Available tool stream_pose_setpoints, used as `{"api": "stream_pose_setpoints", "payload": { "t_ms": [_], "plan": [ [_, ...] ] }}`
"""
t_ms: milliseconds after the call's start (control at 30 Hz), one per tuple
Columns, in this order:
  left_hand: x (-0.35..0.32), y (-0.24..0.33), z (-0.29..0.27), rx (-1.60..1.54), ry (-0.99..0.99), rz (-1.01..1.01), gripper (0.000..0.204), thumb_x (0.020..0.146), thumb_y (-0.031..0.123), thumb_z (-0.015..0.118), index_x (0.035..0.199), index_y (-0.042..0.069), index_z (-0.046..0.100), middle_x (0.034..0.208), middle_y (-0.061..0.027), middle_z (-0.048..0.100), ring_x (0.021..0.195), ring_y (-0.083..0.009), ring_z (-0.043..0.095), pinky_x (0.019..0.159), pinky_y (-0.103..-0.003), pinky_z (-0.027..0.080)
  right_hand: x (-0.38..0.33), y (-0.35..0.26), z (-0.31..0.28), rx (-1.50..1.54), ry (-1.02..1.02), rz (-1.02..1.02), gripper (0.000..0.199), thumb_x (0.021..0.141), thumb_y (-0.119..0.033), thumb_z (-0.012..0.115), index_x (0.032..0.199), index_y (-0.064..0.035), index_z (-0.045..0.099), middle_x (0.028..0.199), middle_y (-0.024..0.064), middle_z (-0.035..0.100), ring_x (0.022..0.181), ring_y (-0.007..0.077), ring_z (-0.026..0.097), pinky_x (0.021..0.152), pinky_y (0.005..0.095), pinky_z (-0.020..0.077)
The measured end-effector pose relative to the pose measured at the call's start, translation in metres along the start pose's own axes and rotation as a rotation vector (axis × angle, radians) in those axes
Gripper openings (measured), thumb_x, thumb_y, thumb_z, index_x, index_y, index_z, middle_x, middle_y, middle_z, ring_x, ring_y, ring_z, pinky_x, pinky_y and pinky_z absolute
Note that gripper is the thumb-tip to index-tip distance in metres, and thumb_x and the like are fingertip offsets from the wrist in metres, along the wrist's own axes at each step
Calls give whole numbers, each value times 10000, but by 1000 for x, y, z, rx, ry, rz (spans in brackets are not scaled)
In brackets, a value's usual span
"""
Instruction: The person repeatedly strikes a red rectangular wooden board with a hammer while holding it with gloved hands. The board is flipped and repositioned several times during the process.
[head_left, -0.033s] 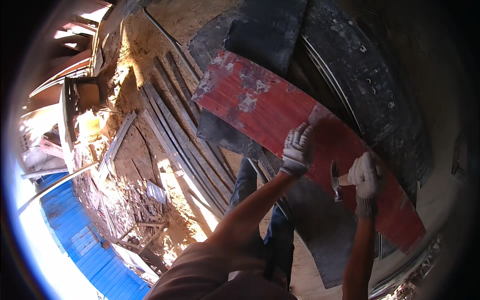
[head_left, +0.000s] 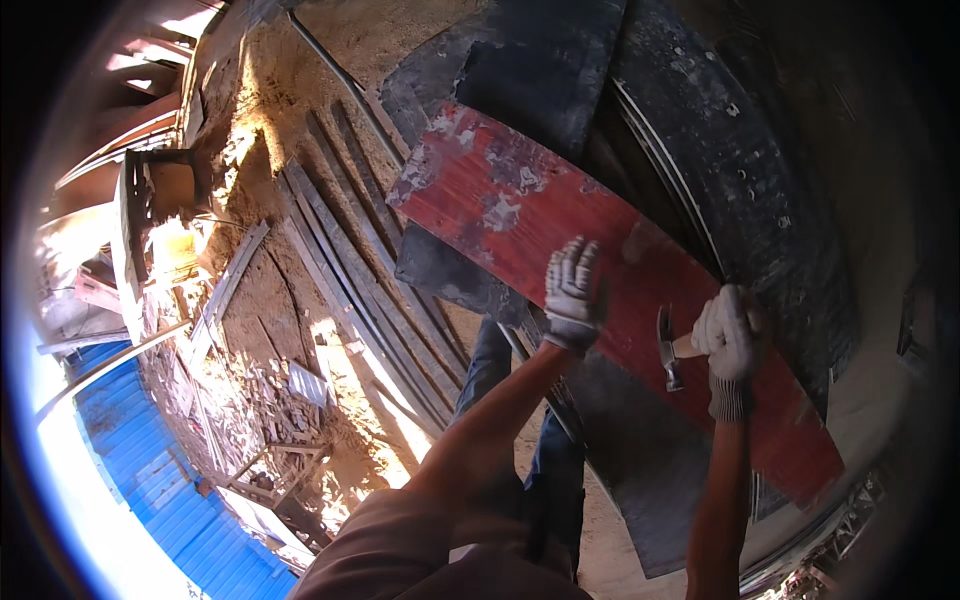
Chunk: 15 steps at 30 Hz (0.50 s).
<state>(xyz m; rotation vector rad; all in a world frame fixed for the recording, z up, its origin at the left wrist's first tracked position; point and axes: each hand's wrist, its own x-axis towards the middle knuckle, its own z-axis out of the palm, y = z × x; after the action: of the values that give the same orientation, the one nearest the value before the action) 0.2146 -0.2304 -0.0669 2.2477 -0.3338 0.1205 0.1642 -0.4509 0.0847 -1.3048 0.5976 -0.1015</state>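
A long red board point(head_left: 645, 285) with scuffed, peeling patches lies slantwise over dark panels in front of me. My left hand point(head_left: 576, 295), in a pale work glove, is over the board's near edge with its fingers stretched out and nothing in them; whether it touches the surface I cannot tell. Gloved likewise, my right hand point(head_left: 733, 332) is wrapped round the handle of a claw hammer point(head_left: 668, 352). The hammer's metal head points left above the red board, and most of its handle is hidden in my fist.
Large dark, worn panels point(head_left: 735, 150) lie beyond and right of the board, and another dark panel point(head_left: 650, 480) lies on the near side. Long timber strips point(head_left: 365, 290) and a thin pole point(head_left: 340, 70) rest on sandy ground at left. Wood scraps point(head_left: 250, 400) and blue corrugated sheeting point(head_left: 150, 480) are farther left.
My left hand has shifted a little to the left and away from me, its fingers more outstretched. My right hand has moved slightly away from me with the hammer.
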Motion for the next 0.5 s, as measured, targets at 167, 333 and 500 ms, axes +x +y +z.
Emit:
{"api": "stream_pose_setpoints", "payload": {
  "t_ms": [167,333,500],
  "plan": [
    [119,-189,-125,620,373,-393,710,1061,429,530,1580,7,292,1555,-313,406,1489,-443,350,1274,-574,238,152,-9,178,-29,-234,52,375,1019,-275,704,714,-120,549,542,-35,462,425,99,444,414,293,354],
    [176,-282,-179,485,-103,-539,591,1078,547,432,1421,97,602,1343,-210,658,1286,-410,584,1084,-495,435,235,33,306,-205,-109,184,382,1031,-275,685,708,-127,544,494,-15,466,366,130,443,365,301,345],
    [184,-281,-179,120,-165,-885,705,1065,672,352,1157,119,780,989,-185,773,1019,-407,724,885,-475,548,294,47,384,-352,-298,234,419,1006,-333,705,670,-152,530,562,-1,544,410,126,495,374,312,380]
  ]
}}
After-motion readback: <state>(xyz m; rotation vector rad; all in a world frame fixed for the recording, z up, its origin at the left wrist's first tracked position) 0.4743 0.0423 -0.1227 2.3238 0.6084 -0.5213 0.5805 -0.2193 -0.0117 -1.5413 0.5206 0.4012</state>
